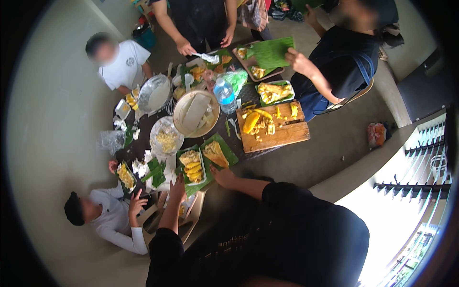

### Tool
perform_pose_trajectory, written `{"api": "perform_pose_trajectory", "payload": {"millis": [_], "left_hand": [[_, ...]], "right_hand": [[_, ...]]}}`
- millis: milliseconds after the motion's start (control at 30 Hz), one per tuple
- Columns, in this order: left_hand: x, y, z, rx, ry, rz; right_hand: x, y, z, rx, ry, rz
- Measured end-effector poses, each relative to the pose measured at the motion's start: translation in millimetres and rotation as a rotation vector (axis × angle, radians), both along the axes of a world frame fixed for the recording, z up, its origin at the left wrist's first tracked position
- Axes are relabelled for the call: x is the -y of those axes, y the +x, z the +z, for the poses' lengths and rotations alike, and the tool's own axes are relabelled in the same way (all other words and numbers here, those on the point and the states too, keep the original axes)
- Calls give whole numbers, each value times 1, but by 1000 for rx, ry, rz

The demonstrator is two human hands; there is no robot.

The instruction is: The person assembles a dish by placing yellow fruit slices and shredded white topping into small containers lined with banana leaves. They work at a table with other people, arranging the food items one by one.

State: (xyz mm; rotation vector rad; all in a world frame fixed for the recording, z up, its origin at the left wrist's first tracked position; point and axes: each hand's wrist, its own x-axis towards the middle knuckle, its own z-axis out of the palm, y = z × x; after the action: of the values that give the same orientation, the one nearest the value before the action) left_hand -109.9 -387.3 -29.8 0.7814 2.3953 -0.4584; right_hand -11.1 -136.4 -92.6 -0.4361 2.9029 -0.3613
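My left hand (177, 190) is at the near left side of a white tray (204, 173), its fingers stretched out and close to the rim. In that tray lie a folded, golden crepe-like piece (190, 157) and yellow mango slices (193, 171), over banana leaf. Just to the right, a second golden folded piece (214, 153) rests on a banana leaf (228, 149). My right hand (223, 176) reaches to the near edge of that leaf, fingers extended. Whether either hand touches tray or leaf is hard to make out.
A wooden board (253, 139) with cut mango lies at the right. Beyond are a large bowl (178, 118), a foil-lined bowl (142, 98), a plastic-lined bowl (155, 146) and a water bottle (224, 95). Several people surround the table; one holds a banana leaf (272, 51), another a white utensil (206, 57).
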Motion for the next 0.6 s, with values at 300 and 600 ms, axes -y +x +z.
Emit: {"api": "perform_pose_trajectory", "payload": {"millis": [300, 600], "left_hand": [[2, 3, -8, -58, -53, -58], [0, 1, -2, -60, -145, -116]], "right_hand": [[-1, -3, -15, 40, -63, -9], [0, -7, -4, 206, -23, -4]]}}
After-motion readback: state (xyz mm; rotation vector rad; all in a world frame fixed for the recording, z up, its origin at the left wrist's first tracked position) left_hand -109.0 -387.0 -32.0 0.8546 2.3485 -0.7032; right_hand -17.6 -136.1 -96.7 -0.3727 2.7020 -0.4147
